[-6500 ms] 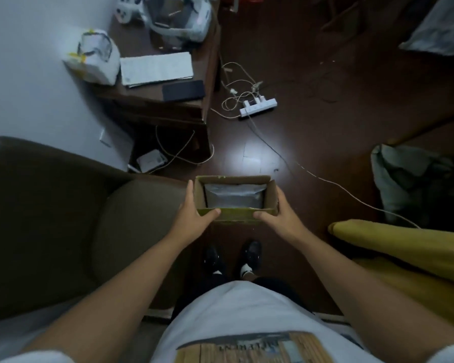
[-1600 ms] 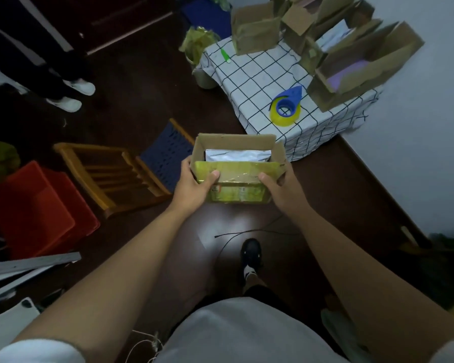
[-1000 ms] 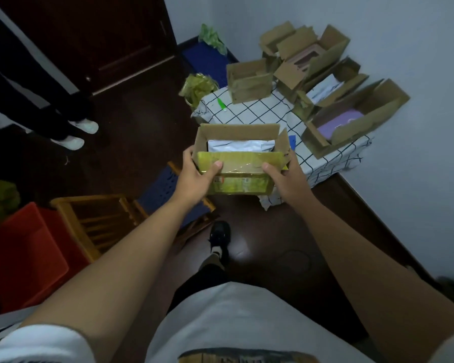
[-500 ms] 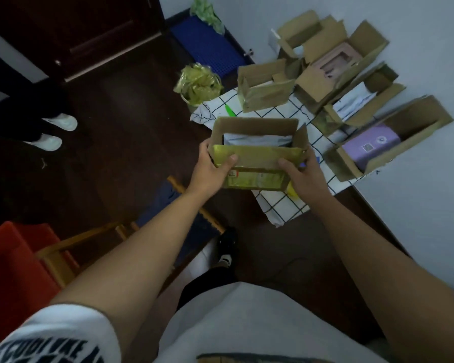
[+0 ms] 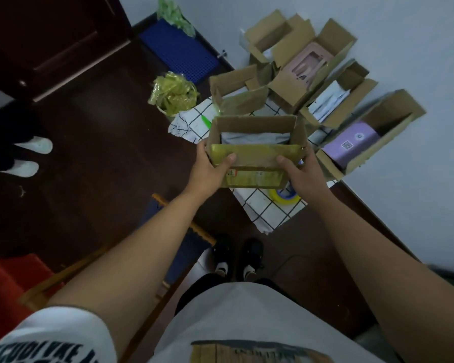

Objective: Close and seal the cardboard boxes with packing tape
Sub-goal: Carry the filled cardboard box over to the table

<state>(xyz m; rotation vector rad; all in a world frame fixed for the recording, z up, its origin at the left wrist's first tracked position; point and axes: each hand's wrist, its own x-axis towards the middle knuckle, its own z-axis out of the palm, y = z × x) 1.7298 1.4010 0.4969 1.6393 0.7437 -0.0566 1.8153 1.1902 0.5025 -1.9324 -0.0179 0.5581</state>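
A home room: dark wooden floor (image 5: 95, 142), wooden door (image 5: 50, 35), checked tablecloth (image 5: 262, 205).

Your tabletop (image 5: 268, 210) is crowded at the far side by open boxes (image 5: 312, 74). The near corner looks bare, apart from a tape roll (image 5: 286, 196), probably touching nothing. A wooden chair (image 5: 184, 229) blocks the left approach.

Partly legible block capitals on white sleeve (image 5: 50, 341) at seven o'clock (letters cut off); QR code on purple box (image 5: 347, 145), unreadable.

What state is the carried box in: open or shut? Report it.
Open. The box shows a grey packet inside, its flaps unsealed.
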